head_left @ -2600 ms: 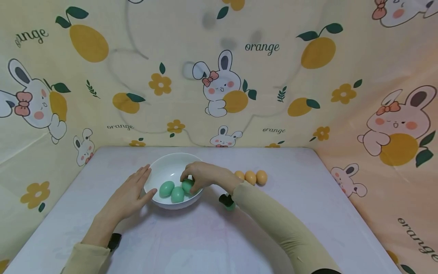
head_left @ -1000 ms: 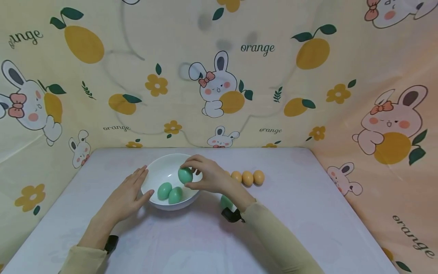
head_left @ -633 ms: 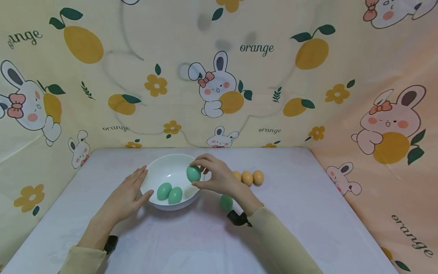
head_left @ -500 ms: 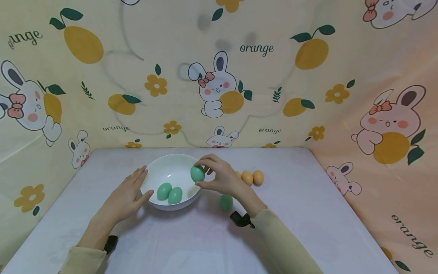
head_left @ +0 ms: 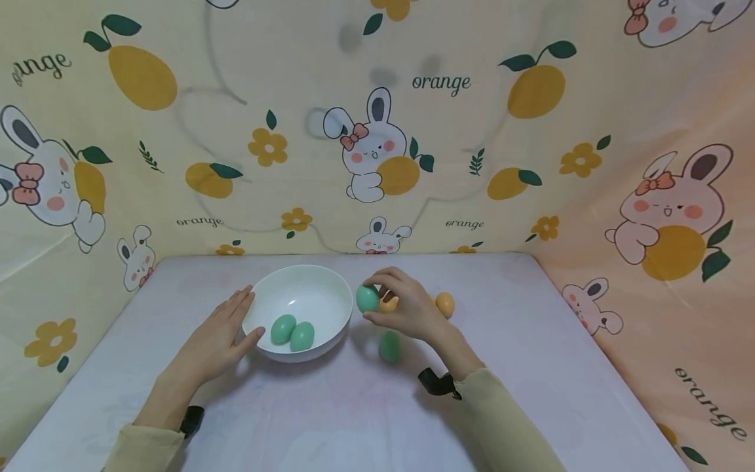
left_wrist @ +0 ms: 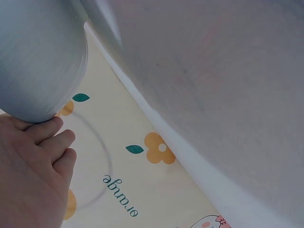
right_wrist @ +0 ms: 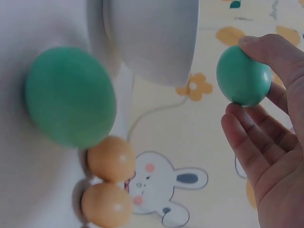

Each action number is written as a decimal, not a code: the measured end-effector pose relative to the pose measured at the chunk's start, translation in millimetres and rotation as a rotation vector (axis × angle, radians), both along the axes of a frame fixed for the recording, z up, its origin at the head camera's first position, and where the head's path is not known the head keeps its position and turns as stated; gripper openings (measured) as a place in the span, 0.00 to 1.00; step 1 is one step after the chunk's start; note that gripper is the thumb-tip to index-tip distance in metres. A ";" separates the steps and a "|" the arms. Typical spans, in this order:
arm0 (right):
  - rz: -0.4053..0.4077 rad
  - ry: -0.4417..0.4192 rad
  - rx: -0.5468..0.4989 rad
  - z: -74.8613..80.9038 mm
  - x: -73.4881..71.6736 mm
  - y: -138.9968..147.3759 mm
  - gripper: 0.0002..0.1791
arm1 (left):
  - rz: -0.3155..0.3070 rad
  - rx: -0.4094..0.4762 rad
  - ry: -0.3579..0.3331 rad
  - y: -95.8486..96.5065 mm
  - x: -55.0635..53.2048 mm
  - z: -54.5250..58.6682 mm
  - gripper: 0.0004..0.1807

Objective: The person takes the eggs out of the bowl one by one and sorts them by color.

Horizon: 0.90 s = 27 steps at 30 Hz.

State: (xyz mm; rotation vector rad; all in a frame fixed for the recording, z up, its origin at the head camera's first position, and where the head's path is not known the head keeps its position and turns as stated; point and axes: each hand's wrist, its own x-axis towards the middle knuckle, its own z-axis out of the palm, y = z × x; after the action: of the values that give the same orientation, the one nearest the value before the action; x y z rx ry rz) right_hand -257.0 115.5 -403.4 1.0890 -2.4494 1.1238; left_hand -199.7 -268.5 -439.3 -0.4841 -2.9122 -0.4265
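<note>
At center frame, the right hand (head_left: 409, 307) pinches a green egg (head_left: 367, 299) between fingers and thumb, just right of a white bowl (head_left: 324, 295); the left hand (head_left: 213, 335), fingers extended, touches the bowl, grasping nothing. A light, even pinch should best control the egg.

Looks like a staged tabletop booth; type of room around it can't be told. Printed sheeting (head_left: 472, 134) climbs behind and along both sides of a pale table (head_left: 336, 419), filling the head view's upper half with rabbits (head_left: 373, 149), yellow fruit (head_left: 143, 77) and "orange" lettering (head_left: 441, 82). 2 black wrist-worn devices (head_left: 435, 382), lower left and lower right, suggest recording.
</note>
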 end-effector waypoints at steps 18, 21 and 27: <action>-0.112 -0.052 0.046 -15.4 9.3 43.0 0.27 | -0.003 0.004 0.013 -0.9 0.1 -1.2 0.45; -0.104 -0.047 0.060 -16.9 11.7 48.8 0.27 | -0.004 0.007 0.013 -0.8 0.6 -1.1 0.45; -0.093 -0.067 0.116 -21.6 14.7 61.3 0.27 | -0.005 0.009 0.014 -1.5 0.4 -2.2 0.45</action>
State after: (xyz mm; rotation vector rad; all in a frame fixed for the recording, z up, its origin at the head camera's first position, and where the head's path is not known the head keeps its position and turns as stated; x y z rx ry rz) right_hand -242.3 176.9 -425.1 0.9713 -2.6166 1.0178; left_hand -199.3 -270.0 -441.5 -0.4919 -2.8951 -0.4345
